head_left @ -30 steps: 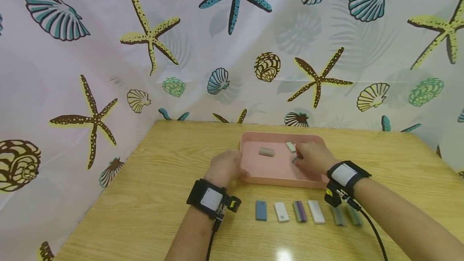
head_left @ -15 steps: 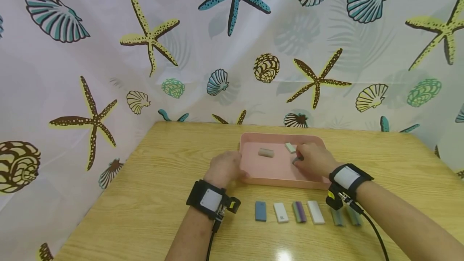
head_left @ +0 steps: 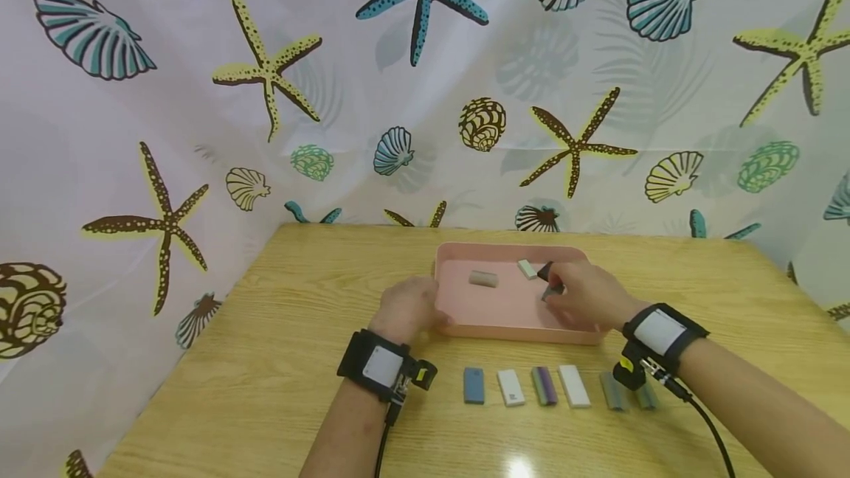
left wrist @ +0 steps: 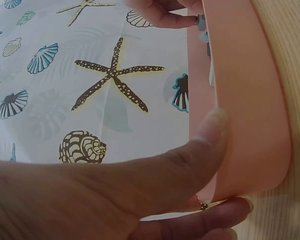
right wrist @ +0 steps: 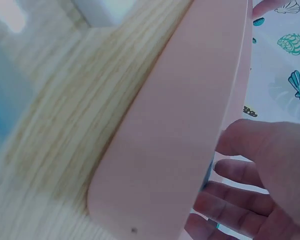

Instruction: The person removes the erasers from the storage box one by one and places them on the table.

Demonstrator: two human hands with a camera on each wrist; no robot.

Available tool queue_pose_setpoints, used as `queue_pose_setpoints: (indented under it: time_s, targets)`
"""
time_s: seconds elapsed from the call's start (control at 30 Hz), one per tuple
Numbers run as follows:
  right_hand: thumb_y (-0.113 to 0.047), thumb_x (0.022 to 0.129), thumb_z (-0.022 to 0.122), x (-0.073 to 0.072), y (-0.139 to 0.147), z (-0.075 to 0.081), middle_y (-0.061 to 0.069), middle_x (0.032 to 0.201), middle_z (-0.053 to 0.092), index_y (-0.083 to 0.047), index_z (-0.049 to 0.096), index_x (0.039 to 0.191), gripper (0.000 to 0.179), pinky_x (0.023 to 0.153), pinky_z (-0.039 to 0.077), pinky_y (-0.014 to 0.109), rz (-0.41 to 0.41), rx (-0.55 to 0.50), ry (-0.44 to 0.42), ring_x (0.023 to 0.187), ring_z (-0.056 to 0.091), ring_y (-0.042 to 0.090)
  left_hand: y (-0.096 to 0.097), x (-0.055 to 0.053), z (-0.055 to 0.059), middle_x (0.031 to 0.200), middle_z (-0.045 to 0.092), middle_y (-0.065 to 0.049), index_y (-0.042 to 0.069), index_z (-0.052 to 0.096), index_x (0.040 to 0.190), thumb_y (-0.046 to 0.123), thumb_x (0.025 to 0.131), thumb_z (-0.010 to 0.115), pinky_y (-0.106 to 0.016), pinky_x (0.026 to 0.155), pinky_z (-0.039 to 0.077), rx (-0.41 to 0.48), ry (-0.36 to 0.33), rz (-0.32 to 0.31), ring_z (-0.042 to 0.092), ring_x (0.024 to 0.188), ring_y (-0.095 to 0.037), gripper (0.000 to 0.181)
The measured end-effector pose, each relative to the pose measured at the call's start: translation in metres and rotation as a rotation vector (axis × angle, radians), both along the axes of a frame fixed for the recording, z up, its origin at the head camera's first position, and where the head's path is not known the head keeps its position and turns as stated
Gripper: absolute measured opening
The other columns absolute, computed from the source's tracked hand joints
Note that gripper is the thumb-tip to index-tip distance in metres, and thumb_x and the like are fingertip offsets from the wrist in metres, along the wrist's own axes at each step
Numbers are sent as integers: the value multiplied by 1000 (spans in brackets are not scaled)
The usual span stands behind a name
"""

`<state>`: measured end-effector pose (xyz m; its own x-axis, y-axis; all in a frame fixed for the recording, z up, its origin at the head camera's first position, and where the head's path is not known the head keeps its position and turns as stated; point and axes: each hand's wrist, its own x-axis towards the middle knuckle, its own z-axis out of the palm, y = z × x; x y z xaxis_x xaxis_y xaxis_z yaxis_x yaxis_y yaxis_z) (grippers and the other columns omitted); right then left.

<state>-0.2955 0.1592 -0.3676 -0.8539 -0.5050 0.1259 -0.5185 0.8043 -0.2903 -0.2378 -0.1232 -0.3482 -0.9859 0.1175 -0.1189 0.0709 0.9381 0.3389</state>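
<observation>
In the middle of the wooden tabletop (head_left: 319, 301) sits a pink tray (head_left: 511, 332). Seen from the head, the left hand (head_left: 406, 308) is at the tray's left near corner. The right hand (head_left: 587, 297) reaches into the tray's right side. A dark piece (head_left: 544, 271) and a gray piece (head_left: 553, 291) are right by its fingertips. In the tray, a tan block (head_left: 483, 279) lies to the left, and a white chip (head_left: 527, 269) lies on the far side. Near the tray is a row, from left to right: a blue block (head_left: 474, 386), a marked white block (head_left: 510, 387), a striped block (head_left: 544, 386), a long white block (head_left: 574, 386) and two gray-green blocks (head_left: 612, 392). A cloth (head_left: 451, 190) with shells and starfish hangs at the far side.

From the left wrist, the left grip is closed on the tray wall, with the thumb on top and a finger outside. Beyond it, the gray piece is at the right hand's fingertip.

From the right wrist, the right hand's fingers are bent over the tray's edge, thumb a little apart. I cannot tell if this grip has hold of a piece.
</observation>
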Motion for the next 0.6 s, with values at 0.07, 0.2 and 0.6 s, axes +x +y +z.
queue_pose_setpoints:
  time_s: [0.07,0.2,0.6]
  targets:
    - [-17,76,72,3,2,2,4,85,59,-8,57,87,20,63,45,32,17,-2,9,70,50,15,-1,0,0,75,55,-3,10,56,87,29,73,77,-30,55,38,-3,6,-4,48,66,-17,31]
    - [-16,76,73,10,5,5,3,83,58,-8,57,86,21,62,44,32,58,0,54,70,50,15,-1,1,1,74,54,-3,9,56,87,29,73,77,-30,54,38,-4,10,-7,48,65,-18,32]
    - [-16,74,75,39,16,21,-4,78,55,-14,55,87,24,51,39,26,130,-16,171,59,43,8,-1,-2,-1,74,54,-3,9,56,89,30,72,77,-30,54,37,-9,-4,-8,48,65,-18,34]
